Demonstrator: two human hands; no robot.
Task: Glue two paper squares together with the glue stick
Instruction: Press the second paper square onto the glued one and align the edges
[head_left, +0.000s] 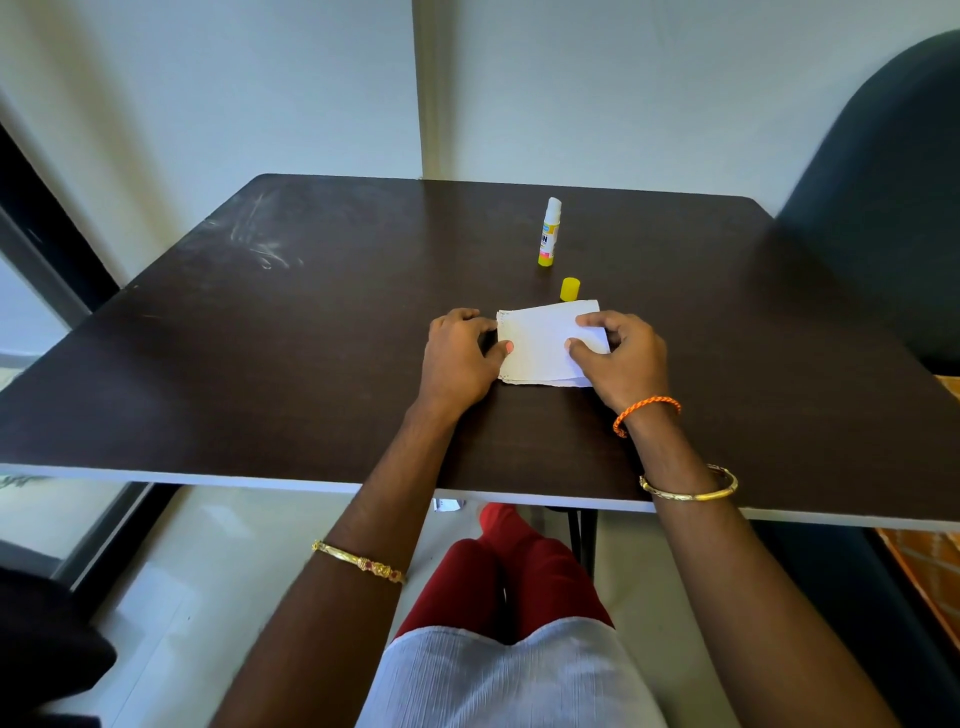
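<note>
Two white paper squares (540, 345) lie stacked on the dark table (311, 338), the upper one slightly askew over the lower. My left hand (460, 358) rests at the stack's left edge with its thumb pressing on the paper. My right hand (621, 358) holds the right side, thumb and fingertips pinching the upper sheet. The glue stick (549, 233) stands upright and uncapped behind the paper, its white glue exposed. Its yellow cap (570, 289) sits on the table between the stick and the paper.
A dark chair back (883, 182) rises at the table's right side. The wall runs close behind the far table edge. My knees in red fabric show below the near edge.
</note>
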